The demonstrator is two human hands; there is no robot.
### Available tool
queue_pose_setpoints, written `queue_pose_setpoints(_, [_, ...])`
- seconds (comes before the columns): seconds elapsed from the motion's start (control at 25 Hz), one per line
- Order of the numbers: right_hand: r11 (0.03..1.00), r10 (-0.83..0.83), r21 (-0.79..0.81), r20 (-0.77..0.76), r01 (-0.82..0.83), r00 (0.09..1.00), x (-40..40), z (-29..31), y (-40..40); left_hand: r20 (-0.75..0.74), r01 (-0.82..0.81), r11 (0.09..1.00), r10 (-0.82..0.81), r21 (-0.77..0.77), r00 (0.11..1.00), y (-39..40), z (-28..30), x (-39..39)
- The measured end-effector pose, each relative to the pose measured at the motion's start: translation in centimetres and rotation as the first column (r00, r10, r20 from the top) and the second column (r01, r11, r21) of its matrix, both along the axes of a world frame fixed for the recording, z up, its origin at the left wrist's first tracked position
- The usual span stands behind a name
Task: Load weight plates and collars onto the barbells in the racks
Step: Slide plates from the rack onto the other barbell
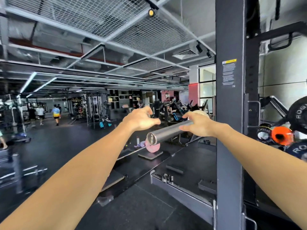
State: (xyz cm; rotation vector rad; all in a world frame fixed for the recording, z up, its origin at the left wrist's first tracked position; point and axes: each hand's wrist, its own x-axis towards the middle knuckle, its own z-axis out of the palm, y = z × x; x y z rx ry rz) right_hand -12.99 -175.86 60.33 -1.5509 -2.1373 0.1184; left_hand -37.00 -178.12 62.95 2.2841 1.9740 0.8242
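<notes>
Beside the rack upright [230, 146], barbell sleeve [167, 132] points toward camera-left; both grips loose, empty.

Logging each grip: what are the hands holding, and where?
Left hand holds nothing, fingers curled above the grey steel barbell sleeve. Right hand rests on it mid-length.

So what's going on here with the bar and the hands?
A person stands at the end of a barbell sleeve that sticks out from a black rack upright. The right hand rests on the sleeve, and the left hand hovers just above it with fingers curled, holding nothing. The sleeve's near part is bare. Plates hang stored to the right.
</notes>
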Motion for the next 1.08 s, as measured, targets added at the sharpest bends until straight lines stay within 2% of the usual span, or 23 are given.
queue_pose_setpoints(0.32, [0.991, -0.136, 0.009, -0.020, 0.136, 0.991, 2.6, -0.2, 9.0, 0.009, 0.155, 0.988, -0.154, -0.026, 0.988, 13.8, -0.3, 2.3])
queue_pose_setpoints(0.56, [0.923, -0.381, -0.049, 0.000, 0.381, 0.924, 7.9, -1.8, 12.3, 0.005, 0.339, 0.939, -0.340, -0.055, 0.941, 22.7, -1.7, 7.8])
queue_pose_setpoints(0.76, [0.840, -0.540, -0.078, -0.023, 0.537, 0.841, 9.6, -2.8, 15.0, 0.035, 0.506, 0.860, -0.505, -0.071, 0.862, 29.2, -2.7, 10.7])
queue_pose_setpoints(1.08, [0.764, -0.645, -0.097, -0.141, 0.638, 0.751, 6.5, -2.4, 21.9, 0.107, 0.659, 0.751, -0.652, -0.052, 0.751, 37.3, -5.1, 14.1])
